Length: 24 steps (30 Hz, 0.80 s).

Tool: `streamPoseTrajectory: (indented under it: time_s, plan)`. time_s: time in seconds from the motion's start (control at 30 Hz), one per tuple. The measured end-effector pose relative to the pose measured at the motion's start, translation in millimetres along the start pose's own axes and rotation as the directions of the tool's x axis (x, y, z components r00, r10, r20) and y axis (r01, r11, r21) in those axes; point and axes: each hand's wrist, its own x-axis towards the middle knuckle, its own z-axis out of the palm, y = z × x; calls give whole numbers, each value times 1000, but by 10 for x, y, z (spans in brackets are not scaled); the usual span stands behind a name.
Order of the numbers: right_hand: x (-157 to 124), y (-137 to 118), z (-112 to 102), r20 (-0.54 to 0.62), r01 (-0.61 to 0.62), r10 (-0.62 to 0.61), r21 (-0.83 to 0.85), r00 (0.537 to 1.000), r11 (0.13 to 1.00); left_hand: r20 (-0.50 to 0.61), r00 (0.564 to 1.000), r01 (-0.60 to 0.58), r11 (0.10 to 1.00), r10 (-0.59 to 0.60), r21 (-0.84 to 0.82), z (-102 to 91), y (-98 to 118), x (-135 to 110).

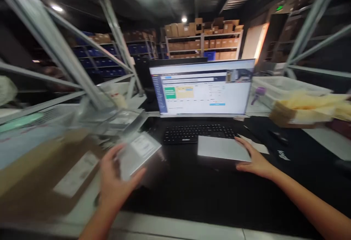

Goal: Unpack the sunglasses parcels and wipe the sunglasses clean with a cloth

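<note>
My left hand point(116, 176) grips a small silver-grey box point(144, 154) that carries a white label on top; it is tilted and blurred by motion. In my right hand point(255, 161) is a flat white box point(221, 148), held at its right end with the thumb on the near side and fingers at the back. Both boxes are over the black desk mat point(192, 192), in front of a black keyboard point(200, 132). Whether the white box rests on the mat I cannot tell.
Behind the keyboard stands a lit monitor point(203, 90). A large brown carton point(41, 181) with a label is at the left. To the right lie a black mouse point(278, 136), a box of yellow envelopes point(301, 110) and a white basket point(290, 86). Metal frame posts point(55, 46) rise at the left.
</note>
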Motion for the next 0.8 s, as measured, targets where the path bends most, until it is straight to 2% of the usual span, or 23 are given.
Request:
streamPoseTrajectory:
  time_s: [0.1,0.17,0.27,0.37,0.43,0.53,0.6,0.63,0.67,0.7,0.77,0.8]
  plan:
    - [-52,128,-59,-66,-1,-4,-68,998,998,18,1000,7,990,-4,-141,173,0,-27]
    - [-82,184,-121,-119,-3,-13,-130,993,991,-13,1000,-21,982,19,-190,248,-20,-45]
    - [-178,128,-177,-199,75,-127,-250,972,965,-49,995,-90,977,82,-192,291,16,-56]
    - [-367,1,-124,-256,246,-349,-360,902,900,-49,990,-139,983,134,-117,315,107,-57]
    - [-535,-10,-24,-266,354,-485,-418,833,837,-111,986,-126,992,124,-15,364,157,-62]
    - [-819,118,191,-164,543,-711,-537,684,646,-240,968,-44,993,71,114,489,189,-83]
    - [-993,207,341,-47,637,-817,-601,575,483,-242,969,-7,988,45,157,556,192,-97]
    - [-1059,224,404,14,670,-835,-604,551,432,-223,974,4,985,35,172,570,191,-97]
    - [-1104,216,450,67,706,-836,-575,545,414,-203,979,8,984,29,180,567,187,-90]
    - [-1125,184,475,131,740,-813,-513,568,435,-184,983,15,984,19,180,547,181,-73]
    - [-1103,59,454,298,781,-724,-301,622,547,-158,987,9,990,14,143,466,159,-12]
    - [-1071,-24,411,389,756,-658,-200,645,623,-114,993,13,994,-1,105,412,146,28]
